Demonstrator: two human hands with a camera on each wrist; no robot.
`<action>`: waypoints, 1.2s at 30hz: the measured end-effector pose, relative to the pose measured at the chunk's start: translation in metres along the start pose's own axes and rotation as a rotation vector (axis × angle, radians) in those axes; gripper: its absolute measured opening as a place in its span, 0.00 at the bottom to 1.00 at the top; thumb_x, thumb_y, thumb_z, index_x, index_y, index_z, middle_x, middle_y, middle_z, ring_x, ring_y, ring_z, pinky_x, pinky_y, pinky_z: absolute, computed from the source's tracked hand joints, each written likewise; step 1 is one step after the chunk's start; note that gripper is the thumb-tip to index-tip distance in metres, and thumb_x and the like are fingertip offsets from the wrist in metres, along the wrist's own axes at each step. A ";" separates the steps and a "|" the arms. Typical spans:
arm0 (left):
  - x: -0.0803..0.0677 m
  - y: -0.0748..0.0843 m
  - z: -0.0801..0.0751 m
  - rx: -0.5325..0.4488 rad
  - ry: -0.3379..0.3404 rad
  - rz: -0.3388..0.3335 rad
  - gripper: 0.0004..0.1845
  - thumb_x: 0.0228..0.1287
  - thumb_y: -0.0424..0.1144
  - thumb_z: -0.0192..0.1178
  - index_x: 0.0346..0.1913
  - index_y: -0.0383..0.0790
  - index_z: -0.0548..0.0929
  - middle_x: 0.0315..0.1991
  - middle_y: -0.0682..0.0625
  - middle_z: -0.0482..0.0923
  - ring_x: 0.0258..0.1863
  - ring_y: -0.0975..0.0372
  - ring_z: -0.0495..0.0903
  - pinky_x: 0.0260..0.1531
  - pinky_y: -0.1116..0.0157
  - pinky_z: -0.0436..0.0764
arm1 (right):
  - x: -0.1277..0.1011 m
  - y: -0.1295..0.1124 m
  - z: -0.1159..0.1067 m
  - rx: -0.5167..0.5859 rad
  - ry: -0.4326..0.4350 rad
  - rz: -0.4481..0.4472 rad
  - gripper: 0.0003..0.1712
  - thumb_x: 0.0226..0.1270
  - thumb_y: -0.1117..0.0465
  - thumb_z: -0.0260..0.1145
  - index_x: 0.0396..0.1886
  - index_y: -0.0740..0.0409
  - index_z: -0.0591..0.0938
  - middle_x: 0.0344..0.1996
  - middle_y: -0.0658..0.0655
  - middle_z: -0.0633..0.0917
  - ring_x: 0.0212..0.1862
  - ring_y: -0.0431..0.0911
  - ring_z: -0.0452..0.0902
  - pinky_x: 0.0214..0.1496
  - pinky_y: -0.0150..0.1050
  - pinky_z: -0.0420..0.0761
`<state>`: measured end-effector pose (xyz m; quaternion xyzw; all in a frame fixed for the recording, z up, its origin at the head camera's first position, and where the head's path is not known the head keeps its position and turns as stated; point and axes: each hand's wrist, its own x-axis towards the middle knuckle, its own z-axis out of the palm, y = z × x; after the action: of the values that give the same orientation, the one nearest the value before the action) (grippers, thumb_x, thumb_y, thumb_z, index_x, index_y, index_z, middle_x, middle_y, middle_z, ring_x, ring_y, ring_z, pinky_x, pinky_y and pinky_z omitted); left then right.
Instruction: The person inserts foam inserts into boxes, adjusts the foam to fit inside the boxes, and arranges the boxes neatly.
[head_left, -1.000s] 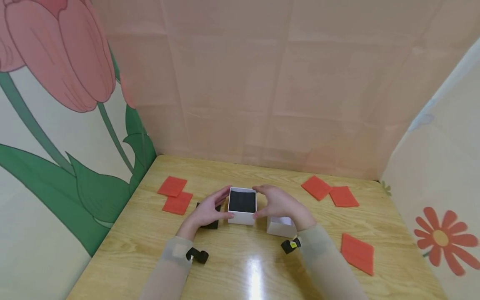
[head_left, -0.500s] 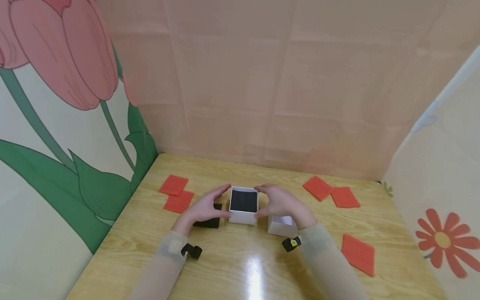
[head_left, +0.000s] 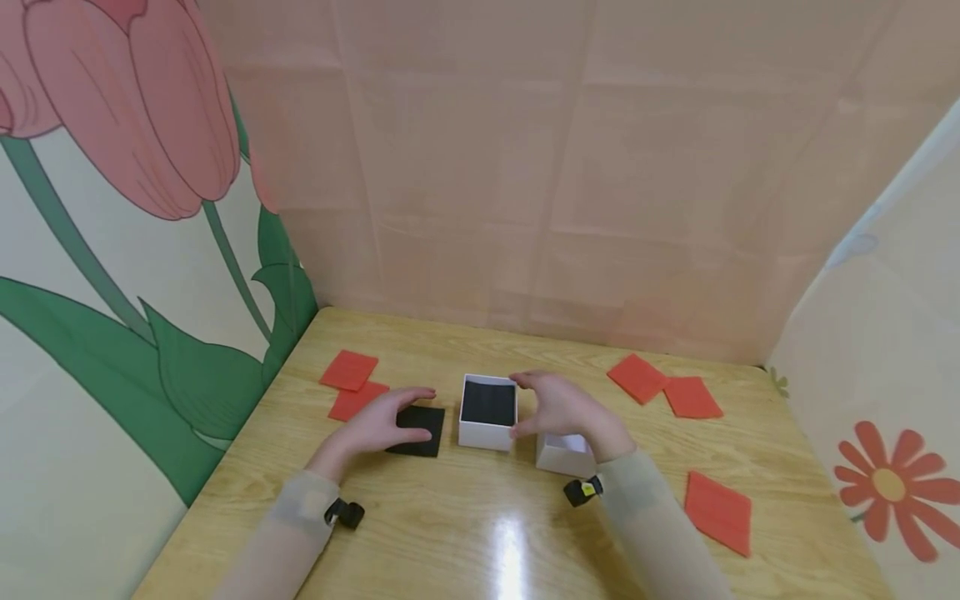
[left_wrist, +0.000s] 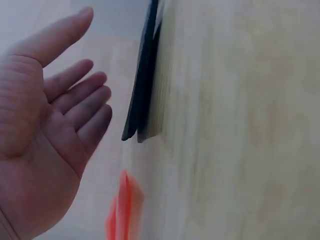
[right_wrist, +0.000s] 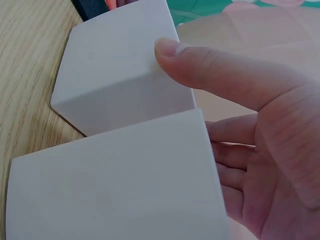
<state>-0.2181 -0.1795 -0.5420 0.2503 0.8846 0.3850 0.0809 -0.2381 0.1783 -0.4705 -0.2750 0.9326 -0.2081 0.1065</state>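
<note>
A white box (head_left: 485,435) with a flat black piece (head_left: 489,403) inside stands mid-table. My right hand (head_left: 566,406) holds its right side, thumb at the front corner and fingers at the back corner. The right wrist view has the thumb (right_wrist: 175,55) against the box's white face (right_wrist: 115,55). My left hand (head_left: 378,423) hovers over folded black squares (head_left: 426,433) left of the box, thumb and fingers spread and holding nothing. In the left wrist view the black squares (left_wrist: 142,90) appear edge-on, apart from the palm.
A second white box (head_left: 562,458), open at the top, sits below the right wrist. Two red squares (head_left: 349,370) overlap at left, two more red squares (head_left: 637,377) lie back right, and another red square (head_left: 717,510) lies front right. A backdrop (head_left: 480,167) rises behind the table.
My left hand has come away from the white box and moved left over the black squares, uncovering more of them. The right hand has stayed at the box.
</note>
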 end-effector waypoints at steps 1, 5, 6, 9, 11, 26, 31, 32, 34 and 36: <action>-0.001 -0.002 -0.001 0.006 0.000 0.002 0.40 0.66 0.48 0.77 0.78 0.44 0.74 0.75 0.48 0.74 0.76 0.51 0.71 0.76 0.46 0.68 | 0.000 0.000 0.000 0.001 0.000 0.001 0.57 0.53 0.44 0.87 0.79 0.61 0.73 0.71 0.62 0.80 0.72 0.59 0.75 0.75 0.59 0.73; -0.006 -0.006 -0.003 0.029 -0.001 0.015 0.44 0.65 0.49 0.78 0.80 0.42 0.72 0.76 0.45 0.73 0.75 0.50 0.71 0.75 0.45 0.69 | 0.001 0.000 -0.001 0.000 0.001 0.002 0.57 0.53 0.44 0.87 0.79 0.60 0.73 0.71 0.62 0.80 0.72 0.59 0.75 0.75 0.59 0.74; -0.007 -0.007 -0.003 0.031 -0.005 0.015 0.44 0.65 0.49 0.78 0.80 0.42 0.71 0.76 0.45 0.73 0.75 0.50 0.71 0.75 0.45 0.69 | 0.001 0.000 -0.001 0.002 0.000 0.003 0.57 0.53 0.44 0.87 0.79 0.60 0.73 0.71 0.62 0.80 0.72 0.59 0.75 0.75 0.59 0.73; -0.009 -0.004 -0.006 0.051 -0.026 0.008 0.45 0.64 0.48 0.79 0.80 0.41 0.71 0.75 0.45 0.73 0.74 0.50 0.72 0.75 0.45 0.69 | 0.001 0.000 -0.001 0.003 0.000 0.007 0.57 0.53 0.44 0.87 0.79 0.60 0.73 0.71 0.61 0.80 0.72 0.59 0.75 0.75 0.59 0.73; -0.010 -0.001 -0.008 0.072 -0.047 -0.004 0.45 0.63 0.48 0.80 0.79 0.40 0.71 0.75 0.45 0.74 0.73 0.50 0.72 0.75 0.46 0.69 | 0.001 0.000 -0.001 0.003 -0.003 0.015 0.57 0.53 0.43 0.87 0.79 0.59 0.73 0.70 0.61 0.80 0.72 0.58 0.75 0.75 0.58 0.73; 0.003 0.012 -0.007 0.367 -0.195 -0.085 0.54 0.53 0.58 0.82 0.80 0.41 0.70 0.78 0.46 0.65 0.75 0.52 0.65 0.73 0.50 0.72 | 0.000 0.001 -0.001 0.021 -0.012 0.038 0.58 0.52 0.42 0.87 0.79 0.58 0.74 0.68 0.61 0.82 0.69 0.58 0.77 0.72 0.60 0.76; 0.006 0.012 -0.006 0.379 -0.205 -0.053 0.53 0.53 0.59 0.83 0.78 0.39 0.72 0.75 0.46 0.67 0.72 0.52 0.66 0.72 0.50 0.72 | 0.000 0.001 -0.001 0.021 -0.010 0.038 0.58 0.52 0.41 0.87 0.79 0.58 0.74 0.67 0.60 0.83 0.68 0.58 0.78 0.71 0.60 0.77; 0.006 0.012 -0.006 0.376 -0.207 -0.048 0.53 0.53 0.58 0.83 0.77 0.39 0.73 0.74 0.46 0.68 0.72 0.52 0.67 0.72 0.50 0.73 | 0.000 0.002 0.000 0.022 -0.009 0.038 0.58 0.52 0.41 0.87 0.79 0.58 0.74 0.67 0.60 0.83 0.67 0.57 0.78 0.71 0.60 0.77; 0.007 0.012 -0.006 0.376 -0.213 -0.046 0.52 0.53 0.58 0.83 0.77 0.38 0.73 0.74 0.47 0.68 0.70 0.52 0.67 0.71 0.51 0.73 | 0.001 0.002 0.000 0.020 -0.007 0.036 0.58 0.52 0.41 0.87 0.79 0.58 0.74 0.66 0.60 0.83 0.67 0.57 0.79 0.70 0.59 0.78; 0.007 0.012 -0.006 0.377 -0.217 -0.051 0.52 0.53 0.57 0.83 0.77 0.38 0.73 0.73 0.47 0.68 0.70 0.53 0.67 0.70 0.52 0.73 | 0.001 0.002 0.001 0.021 -0.006 0.035 0.58 0.52 0.41 0.87 0.79 0.57 0.74 0.66 0.59 0.83 0.66 0.56 0.79 0.70 0.59 0.78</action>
<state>-0.2216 -0.1724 -0.5289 0.2787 0.9330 0.1816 0.1371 -0.2395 0.1789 -0.4719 -0.2580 0.9348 -0.2149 0.1158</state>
